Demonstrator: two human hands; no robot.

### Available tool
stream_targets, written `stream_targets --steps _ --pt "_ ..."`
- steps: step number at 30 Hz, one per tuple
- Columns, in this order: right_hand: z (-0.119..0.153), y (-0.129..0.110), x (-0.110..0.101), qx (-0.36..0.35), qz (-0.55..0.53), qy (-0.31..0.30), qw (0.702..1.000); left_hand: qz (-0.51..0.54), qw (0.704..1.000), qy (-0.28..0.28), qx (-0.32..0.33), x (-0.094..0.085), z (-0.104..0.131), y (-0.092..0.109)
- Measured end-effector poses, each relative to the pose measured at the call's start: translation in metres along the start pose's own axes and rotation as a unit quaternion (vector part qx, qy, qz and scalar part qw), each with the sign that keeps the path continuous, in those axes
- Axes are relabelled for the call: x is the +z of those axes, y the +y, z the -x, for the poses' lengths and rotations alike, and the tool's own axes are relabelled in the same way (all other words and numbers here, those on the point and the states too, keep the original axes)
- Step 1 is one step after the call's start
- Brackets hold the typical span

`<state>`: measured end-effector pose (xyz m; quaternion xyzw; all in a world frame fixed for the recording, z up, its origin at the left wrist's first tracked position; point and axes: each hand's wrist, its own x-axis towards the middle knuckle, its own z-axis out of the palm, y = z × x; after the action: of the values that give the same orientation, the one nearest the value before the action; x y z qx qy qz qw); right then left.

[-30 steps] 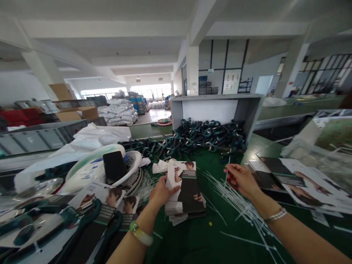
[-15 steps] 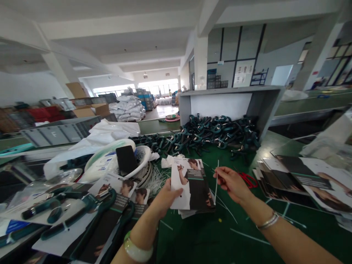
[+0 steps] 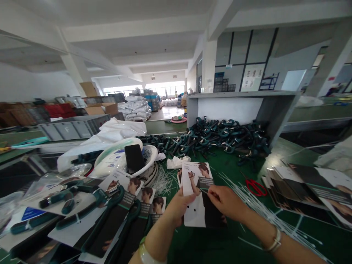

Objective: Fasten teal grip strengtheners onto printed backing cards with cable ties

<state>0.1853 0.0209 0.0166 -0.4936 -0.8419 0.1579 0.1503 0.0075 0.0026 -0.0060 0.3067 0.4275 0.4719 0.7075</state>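
1. Table (image 3: 200, 245), green, is crowded on three sides, with bare surface left mainly below the hands.
2. At the back, a grey bin (image 3: 283, 114) is laid on its side; its mouth is blocked by a heap of dark tools (image 3: 231, 136), spilled out to the left.
3. The near left is taken up by overlapping mounted tools (image 3: 99, 197) on printed backings.
4. Behind them, a white bag (image 3: 123, 128) is spread, with a bowl (image 3: 150, 158) in front of it.
5. At the right, a card pile (image 3: 323, 183) is fanned unevenly.
6. One card (image 3: 194, 218) is held tilted up over the table's middle, its left edge clamped by the left hand (image 3: 178, 206), thumb on the face.
7. Part of that face is covered by the right hand (image 3: 227, 201), fingertips drawn together; whether anything is pinched there cannot be told.
8. A phone (image 3: 134, 158) is propped on the bowl.
9. Between card and pile, red scissors (image 3: 256, 187) are set near strewn white ties (image 3: 271, 218), partly hidden by the right forearm.
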Motion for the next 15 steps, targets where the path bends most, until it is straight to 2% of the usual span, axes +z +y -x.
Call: stream_targets --steps 2,5,11,15 --pt "0.004 -0.004 -0.009 -0.019 0.135 -0.003 0.991 0.000 1.000 0.004 0.027 0.001 0.000 -0.005" --pt "0.007 -0.014 -0.017 -0.027 0.255 -0.027 0.966 -0.026 0.998 0.010 0.062 0.003 0.002 -0.009" --pt "0.011 -0.033 -0.022 -0.072 0.323 -0.030 0.943 -0.058 0.991 0.019 0.120 0.007 0.005 -0.012" --pt "0.012 -0.042 -0.026 -0.090 0.337 -0.028 0.937 -0.035 0.986 0.021 0.159 0.008 0.006 -0.016"
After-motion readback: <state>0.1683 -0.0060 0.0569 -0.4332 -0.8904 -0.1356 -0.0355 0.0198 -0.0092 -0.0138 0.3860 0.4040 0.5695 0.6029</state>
